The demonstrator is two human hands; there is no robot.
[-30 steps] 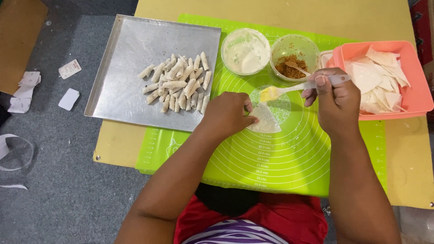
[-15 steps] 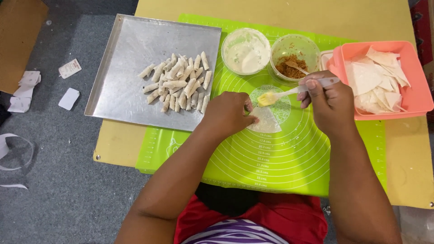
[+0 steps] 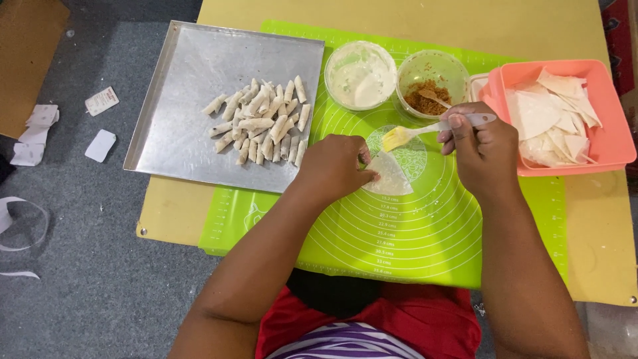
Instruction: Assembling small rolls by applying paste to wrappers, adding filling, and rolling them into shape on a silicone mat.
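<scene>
pastry wrapper point(image 3: 391, 177), a pale wedge, lies flat on the green silicone mat point(image 3: 399, 239) near the middle of the printed rings, close in front of the person. left hand point(image 3: 335, 167) rests on its left edge, fingers curled down and pinning it, holding nothing else. right hand point(image 3: 484, 147) sits just to the right, closed around the pale handle of a silicone brush point(image 3: 425, 129) whose yellow head hangs over the mat just above the wrapper's upper edge, apart from it as far as can be told. behind the hands stand two round tubs side by side: one of white paste point(image 3: 361, 74) on the left, one of brown crumbly filling point(image 3: 432, 83) on the right with a small spoon lying in it. right of those, an orange plastic box point(image 3: 611, 143) holds a loose heap of spare wrappers. far left, a metal tray point(image 3: 193, 86) carries a pile of small finished rolls point(image 3: 262, 126) and overhangs the yellow table point(image 3: 465, 26). the thin wrapper looks easy to tear or drag if the brush presses hard while only one edge is pinned. too wet a brush could make the sheet stick to the mat. the tray, with its corner off the table, could tip if knocked by the left elbow.
</scene>
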